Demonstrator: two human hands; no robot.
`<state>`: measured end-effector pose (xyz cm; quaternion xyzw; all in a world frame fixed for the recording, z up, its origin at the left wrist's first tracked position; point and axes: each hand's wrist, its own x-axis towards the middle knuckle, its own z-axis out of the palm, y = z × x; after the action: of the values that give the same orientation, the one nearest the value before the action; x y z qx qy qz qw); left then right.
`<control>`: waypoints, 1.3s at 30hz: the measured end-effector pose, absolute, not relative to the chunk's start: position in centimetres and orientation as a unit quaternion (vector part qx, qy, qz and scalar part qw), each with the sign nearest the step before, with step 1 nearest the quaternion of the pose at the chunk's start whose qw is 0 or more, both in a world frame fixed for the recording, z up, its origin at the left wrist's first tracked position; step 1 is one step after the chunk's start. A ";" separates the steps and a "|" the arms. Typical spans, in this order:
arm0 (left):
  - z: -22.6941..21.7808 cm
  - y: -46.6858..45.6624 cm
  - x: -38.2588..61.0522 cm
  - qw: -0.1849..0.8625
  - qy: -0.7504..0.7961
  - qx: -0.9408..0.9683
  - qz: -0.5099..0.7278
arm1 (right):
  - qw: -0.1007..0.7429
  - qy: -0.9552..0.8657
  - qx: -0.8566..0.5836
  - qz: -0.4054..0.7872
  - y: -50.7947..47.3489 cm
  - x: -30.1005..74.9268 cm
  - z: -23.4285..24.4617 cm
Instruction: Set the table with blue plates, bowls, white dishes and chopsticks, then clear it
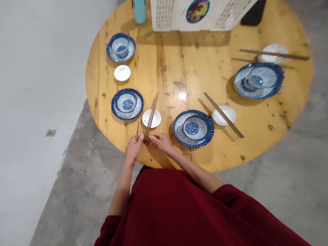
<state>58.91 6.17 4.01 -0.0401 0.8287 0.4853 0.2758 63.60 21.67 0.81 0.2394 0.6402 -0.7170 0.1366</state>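
Observation:
My left hand [134, 147] is closed around chopsticks [137, 130] whose tips point away from me; how many it holds is hidden. My right hand [161, 141] pinches at the near end of a brown pair of chopsticks [153, 111]. That pair lies slanted across a small white dish [157, 119], its far ends reaching past the rim. Both hands are close together over the table's near edge. Left of the dish is a blue-rimmed plate [139, 111] with a patterned bowl [127, 104] on it. Another blue-rimmed plate [179, 135] with a bowl [192, 128] is right of my right hand.
Chopsticks [222, 114] rest across a white dish [217, 119] on the right of the round wooden table [164, 78]. Farther right are another plate [278, 77], bowl and dish with chopsticks. A white basket [176, 20], a teal bottle [139, 12] and a black object [253, 13] stand at the back.

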 end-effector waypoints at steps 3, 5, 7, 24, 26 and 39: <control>4.0 6.5 58.4 0.251 0.831 -0.003 0.497 | 0.133 0.592 0.247 -0.755 21.4 62.6 0.5; 4.0 6.7 58.2 0.255 0.828 -0.001 0.500 | 0.129 0.571 0.248 -0.772 21.3 62.1 0.5; 3.8 6.9 57.9 0.264 0.822 -0.001 0.504 | 0.128 0.563 0.249 -0.778 21.3 61.8 0.5; 3.1 7.2 57.1 0.270 0.815 -0.018 0.513 | 0.116 0.542 0.285 -0.782 21.3 60.9 0.5; 3.2 7.1 57.1 0.273 0.813 -0.015 0.513 | 0.115 0.541 0.284 -0.783 21.3 60.9 0.5; 3.5 6.0 57.0 0.226 0.856 -0.036 0.464 | 0.108 0.573 0.274 -0.765 21.5 61.7 0.9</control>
<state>57.04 6.01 3.50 -0.0357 0.8559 0.4636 0.2263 61.71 21.54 0.92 0.2741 0.5732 -0.7646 0.1078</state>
